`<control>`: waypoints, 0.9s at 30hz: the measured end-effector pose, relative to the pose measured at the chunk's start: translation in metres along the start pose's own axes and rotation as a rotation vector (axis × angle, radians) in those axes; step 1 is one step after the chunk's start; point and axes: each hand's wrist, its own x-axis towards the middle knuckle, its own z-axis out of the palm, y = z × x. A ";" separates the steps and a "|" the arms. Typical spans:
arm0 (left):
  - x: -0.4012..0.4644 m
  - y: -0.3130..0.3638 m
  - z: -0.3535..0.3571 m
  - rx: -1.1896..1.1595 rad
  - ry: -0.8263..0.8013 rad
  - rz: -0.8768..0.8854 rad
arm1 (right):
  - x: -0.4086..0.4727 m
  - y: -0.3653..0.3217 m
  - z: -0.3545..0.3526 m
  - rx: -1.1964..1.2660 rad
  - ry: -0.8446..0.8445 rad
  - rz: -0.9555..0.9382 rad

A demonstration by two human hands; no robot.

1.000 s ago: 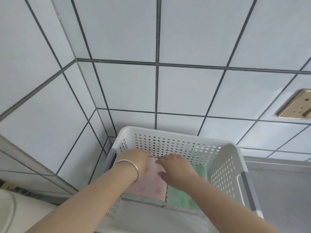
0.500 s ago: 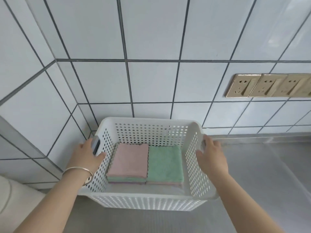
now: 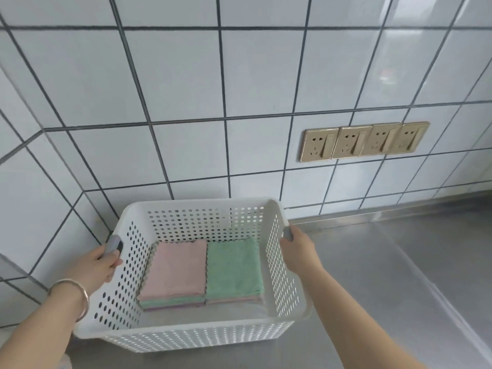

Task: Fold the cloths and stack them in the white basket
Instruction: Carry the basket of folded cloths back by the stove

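So the white basket (image 3: pixel 186 339) sits lower middle of the frame on a steel counter (image 3: pixel 386 275), tucked into the tiled corner. Inside it there are two neat stacks side by side and touching: the left one has a pink cloth (image 3: pixel 177 267) on top with green and purple layers peeking out underneath, the right one has a green cloth (image 3: pixel 234 267) on top with what looks like a pink edge below. Everything I can see is folded flat and squared up, so I'd say the folding and stacking part is basically done. No loose cloths anywhere on the visible counter, though the frame doesn't show the whole worktop, so I can't rule out leftovers. The left hand (image 3: pixel 91 267), lower left with a silver bracelet (image 3: pixel 77 294) on the wrist, has its fingers wrapped around the grey handle (image 3: pixel 114 245) on the basket's left side. The right hand (image 3: pixel 298 251) is closed over the matching handle on the right wall. My guess is all that's left is shifting the basket where it belongs. Text-wise: nothing readable. No brand on the basket, no tags on the cloths, and the row of four gold sockets (image 3: pixel 364 141) on the wall at middle right has no markings I can make out.
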 end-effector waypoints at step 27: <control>-0.115 0.078 0.079 -0.088 -0.879 0.563 | -0.320 0.077 -0.101 0.128 0.818 0.365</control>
